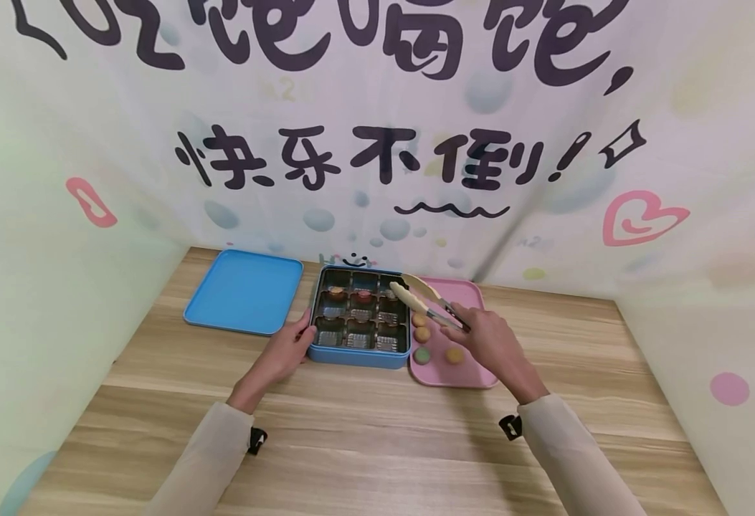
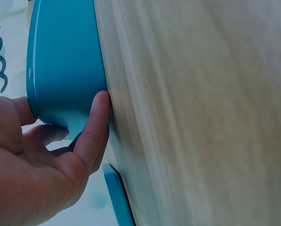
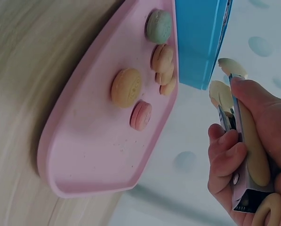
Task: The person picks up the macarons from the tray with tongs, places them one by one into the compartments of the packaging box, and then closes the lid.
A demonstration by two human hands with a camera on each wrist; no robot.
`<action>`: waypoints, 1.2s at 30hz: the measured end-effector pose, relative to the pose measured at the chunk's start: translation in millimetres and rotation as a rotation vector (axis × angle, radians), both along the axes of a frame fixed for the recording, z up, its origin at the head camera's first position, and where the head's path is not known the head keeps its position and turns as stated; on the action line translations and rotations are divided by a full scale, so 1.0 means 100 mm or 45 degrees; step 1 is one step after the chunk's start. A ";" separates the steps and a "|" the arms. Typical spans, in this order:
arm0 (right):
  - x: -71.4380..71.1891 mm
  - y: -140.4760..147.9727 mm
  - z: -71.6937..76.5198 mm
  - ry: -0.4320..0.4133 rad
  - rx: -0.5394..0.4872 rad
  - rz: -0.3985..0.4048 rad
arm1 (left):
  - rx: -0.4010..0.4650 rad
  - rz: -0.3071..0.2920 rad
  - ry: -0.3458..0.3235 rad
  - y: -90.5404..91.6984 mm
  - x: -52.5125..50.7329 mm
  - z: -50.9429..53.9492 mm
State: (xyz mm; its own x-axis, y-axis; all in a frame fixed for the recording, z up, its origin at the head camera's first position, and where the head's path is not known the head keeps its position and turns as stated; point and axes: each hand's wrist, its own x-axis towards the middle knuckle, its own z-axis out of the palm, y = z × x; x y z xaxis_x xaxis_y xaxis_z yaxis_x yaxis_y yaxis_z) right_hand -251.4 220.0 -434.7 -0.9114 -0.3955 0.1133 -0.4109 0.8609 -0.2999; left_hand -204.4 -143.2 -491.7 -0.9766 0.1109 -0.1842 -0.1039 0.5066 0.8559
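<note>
Blue and square-sided, the box (image 1: 359, 358) stands on the wood-grained bench (image 1: 351, 437) in front of me, its divided insert (image 1: 361, 320) facing up, which leaves the compartments within reach. My left grip (image 1: 285, 349) clasps the box's left side near the close corner, thumb at the rim and fingers against the wall, presumably to stop it sliding. My right grip (image 1: 492, 344) is wrapped round the tongs (image 1: 408, 297), squeezing the handles between thumb and fingers; their pale tips hang apart over the back right part of the box. Whether anything lies between those tips I cannot tell. Tongs probably spare the macarons a pinch from bare fingers.

An orange macaron (image 1: 336, 292) and a red macaron (image 1: 364, 295) sit in the insert toward the back. Others lie on the pink tray (image 3: 93, 150), close against the box's right side, a placing that seems to keep any carry short: a green macaron (image 3: 159, 27), a yellow macaron (image 3: 126, 88), a pink macaron (image 3: 141, 116) and three tan macarons (image 3: 162, 57) along the edge nearest the box. Opposite, a shallow blue tray (image 1: 244, 290), perhaps the box's lid, lies apart, leaving the insert uncovered.
</note>
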 end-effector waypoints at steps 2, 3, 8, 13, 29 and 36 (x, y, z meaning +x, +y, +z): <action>0.00 0.03 0.00 0.023 -0.005 -0.015 | 0.000 -0.001 0.000 0.00 0.00 0.00; 0.00 0.05 0.00 0.033 -0.011 -0.024 | 0.000 -0.002 0.001 0.00 0.00 0.00; -0.01 0.15 -0.02 0.044 -0.025 -0.070 | -0.006 -0.001 0.006 0.01 0.00 0.00; -0.01 0.25 -0.06 0.025 0.006 -0.102 | -0.014 0.005 0.007 0.01 -0.01 -0.01; -0.02 0.34 -0.07 -0.231 0.060 -0.055 | -0.009 0.006 0.013 -0.01 0.00 0.00; -0.07 0.30 -0.04 -0.226 0.117 -0.071 | 0.009 -0.004 -0.001 0.01 0.01 -0.01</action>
State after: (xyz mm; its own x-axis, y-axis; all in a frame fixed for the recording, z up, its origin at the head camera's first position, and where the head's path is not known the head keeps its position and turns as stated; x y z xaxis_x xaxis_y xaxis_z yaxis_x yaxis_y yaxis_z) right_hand -258.0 250.4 -438.3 -0.9346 -0.3453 -0.0852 -0.3097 0.9080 -0.2822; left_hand -203.7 -142.0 -492.7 -0.9761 0.1150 -0.1841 -0.1031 0.5010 0.8593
